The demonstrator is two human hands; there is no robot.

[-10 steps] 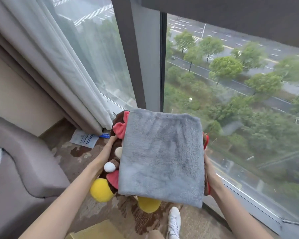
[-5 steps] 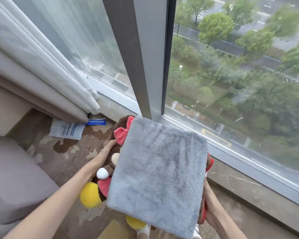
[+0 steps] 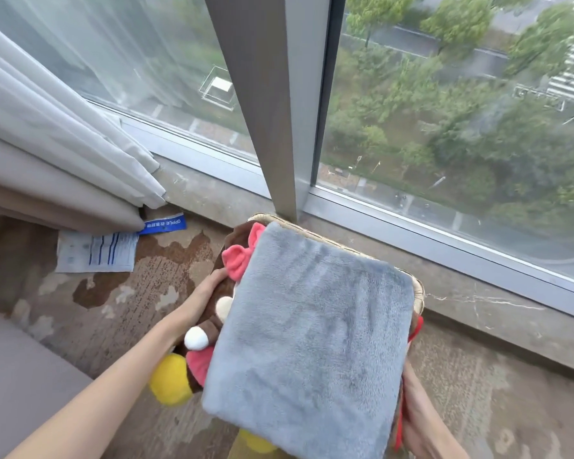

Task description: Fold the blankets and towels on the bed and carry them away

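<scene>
Two hands carry one bundle near the window [image 3: 444,111]: a folded grey blanket [image 3: 309,336] lying flat on top of a plush toy [image 3: 212,323], whose pink bow and yellow feet poke out along the blanket's left and lower edges. The left hand [image 3: 199,299] is against the toy's left side. Its fingers [image 3: 217,278] are nearly straight and press into the plush rather than wrapping round it; they touch the toy just beside the blanket's left edge, not the blanket itself. The right hand [image 3: 418,422] is at the bundle's lower right corner with only its heel and wrist showing, so I cannot tell whether those fingers are curled or flat underneath. The bundle hangs above the floor [image 3: 120,309], over the woven rim of a basket [image 3: 419,291] that peeks out at its far edge. Being fleece, the blanket should be light, soft and limp, with no stiffness of its own, and likely to slide on the plush or fall open if tilted. The best hold, I judge, is from below with both palms spread under the stack, or a thumb pinning the top layer near each side edge.
</scene>
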